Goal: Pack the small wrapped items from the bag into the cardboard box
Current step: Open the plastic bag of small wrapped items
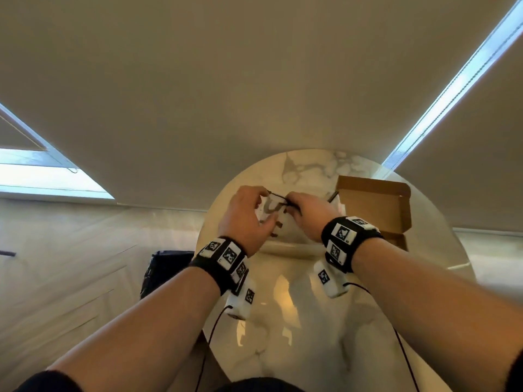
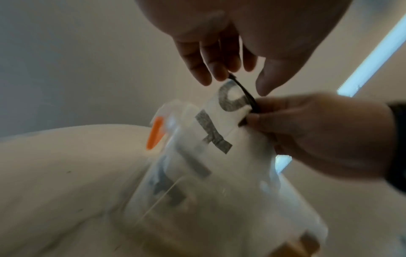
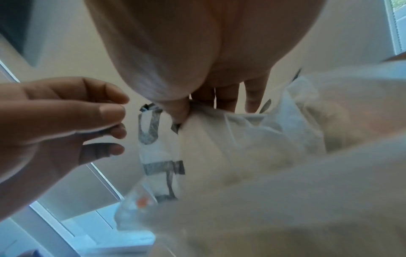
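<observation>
My right hand (image 1: 307,215) fingers pinch the bag (image 1: 270,212) mouth mid-counter, left hand (image 1: 246,213) fingers loose beside it; cardboard box (image 1: 373,205) at 2 o'clock. Risk: thin film tears or slips, spilling items

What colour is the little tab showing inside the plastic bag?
Orange tab inside the translucent white bag; clearest in the left wrist view.
</observation>
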The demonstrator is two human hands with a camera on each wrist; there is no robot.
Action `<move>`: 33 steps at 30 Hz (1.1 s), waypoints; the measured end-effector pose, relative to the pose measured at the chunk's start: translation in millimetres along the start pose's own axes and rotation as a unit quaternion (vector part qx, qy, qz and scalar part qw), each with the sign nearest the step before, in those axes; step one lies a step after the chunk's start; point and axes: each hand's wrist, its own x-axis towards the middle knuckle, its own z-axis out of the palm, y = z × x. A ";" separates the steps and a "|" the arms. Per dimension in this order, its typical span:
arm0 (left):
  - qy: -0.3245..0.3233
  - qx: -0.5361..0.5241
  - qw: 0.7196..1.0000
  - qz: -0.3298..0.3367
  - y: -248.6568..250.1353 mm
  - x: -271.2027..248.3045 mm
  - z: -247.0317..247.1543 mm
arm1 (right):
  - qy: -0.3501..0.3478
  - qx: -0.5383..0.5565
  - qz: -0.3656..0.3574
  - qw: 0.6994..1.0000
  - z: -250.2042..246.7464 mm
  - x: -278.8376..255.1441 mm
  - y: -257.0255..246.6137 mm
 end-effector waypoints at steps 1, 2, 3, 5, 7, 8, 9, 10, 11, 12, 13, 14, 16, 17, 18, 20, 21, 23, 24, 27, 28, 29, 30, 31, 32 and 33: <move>0.030 -0.016 0.999 -0.025 4.9 8.2 -3.9 | 0.022 0.016 -0.010 1.000 -10.0 -5.0 -0.6; 0.041 -0.030 0.998 -0.047 11.6 17.1 -8.0 | 0.042 0.026 -0.022 0.999 -21.5 -9.2 -2.2; 0.038 -0.046 0.996 -0.060 20.4 25.6 -12.6 | 0.062 0.030 -0.037 0.997 -32.6 -12.1 -3.9; 0.013 -0.093 0.993 -0.068 41.4 40.6 -20.3 | 0.099 0.037 -0.066 0.992 -58.3 -18.3 -9.2; 0.007 -0.149 0.988 -0.048 68.2 48.7 -27.9 | 0.140 0.044 -0.092 0.985 -85.9 -26.3 -14.6; 0.021 -0.170 0.985 -0.030 83.8 50.6 -32.4 | 0.162 0.046 -0.102 0.980 -100.5 -32.0 -17.3; 0.039 -0.188 0.981 -0.010 100.2 51.3 -36.5 | 0.186 0.047 -0.112 0.975 -114.7 -38.7 -19.4; 0.058 -0.208 0.976 0.010 117.4 50.6 -41.2 | 0.210 0.047 -0.123 0.969 -128.3 -46.7 -21.2; 0.075 -0.233 0.969 0.031 135.2 48.4 -45.8 | 0.233 0.044 -0.135 0.962 -141.1 -55.6 -23.1; 0.087 -0.260 0.960 0.052 153.2 45.1 -49.9 | 0.254 0.042 -0.147 0.955 -152.8 -65.7 -25.0; 0.094 -0.283 0.952 0.074 171.1 41.4 -54.1 | 0.268 0.044 -0.161 0.949 -163.3 -76.0 -26.8; 0.102 -0.293 0.946 0.092 187.6 36.8 -57.9 | 0.277 0.050 -0.174 0.944 -172.4 -87.2 -28.5; 0.123 -0.299 0.940 0.111 214.4 25.2 -63.0 | 0.292 0.064 -0.194 0.934 -185.1 -110.6 -30.0; 0.131 -0.308 0.936 0.112 224.4 17.7 -63.8 | 0.299 0.070 -0.203 0.930 -189.4 -123.2 -29.1; 0.134 -0.322 0.931 0.109 232.7 9.6 -64.1 | 0.306 0.078 -0.210 0.925 -191.9 -134.5 -26.6; 0.130 -0.342 0.924 0.106 245.0 -8.3 -60.2 | 0.314 0.102 -0.222 0.918 -192.2 -155.7 -17.5; 0.125 -0.349 0.923 0.105 249.4 -18.3 -56.6 | 0.317 0.113 -0.226 0.914 -189.5 -164.7 -10.9; 0.121 -0.359 0.921 0.087 252.3 -37.7 -45.5 | 0.315 0.128 -0.227 0.913 -179.4 -179.8 3.3; 0.119 -0.360 0.923 0.069 249.9 -48.3 -37.7 | 0.303 0.130 -0.223 0.917 -171.3 -186.5 10.4; 0.099 -0.328 0.939 0.016 232.8 -80.4 -10.2 | 0.250 0.138 -0.199 0.938 -135.5 -200.9 33.4; 0.087 -0.309 0.947 0.001 224.9 -90.9 -0.6 | 0.234 0.141 -0.188 0.944 -120.9 -204.1 41.5; 0.074 -0.293 0.953 -0.013 216.9 -101.2 8.3 | 0.216 0.141 -0.175 0.950 -105.5 -206.6 50.0; 0.063 -0.280 0.957 -0.029 208.6 -110.8 16.5 | 0.195 0.138 -0.162 0.957 -90.1 -208.7 58.1; 0.056 -0.270 0.960 -0.047 201.2 -120.0 23.4 | 0.171 0.135 -0.150 0.964 -75.2 -211.0 65.6; 0.056 -0.260 0.962 -0.066 193.6 -128.1 29.7 | 0.147 0.131 -0.138 0.971 -61.1 -213.6 72.4; 0.059 -0.251 0.962 -0.086 185.5 -135.1 35.5 | 0.126 0.128 -0.130 0.975 -48.8 -216.9 78.1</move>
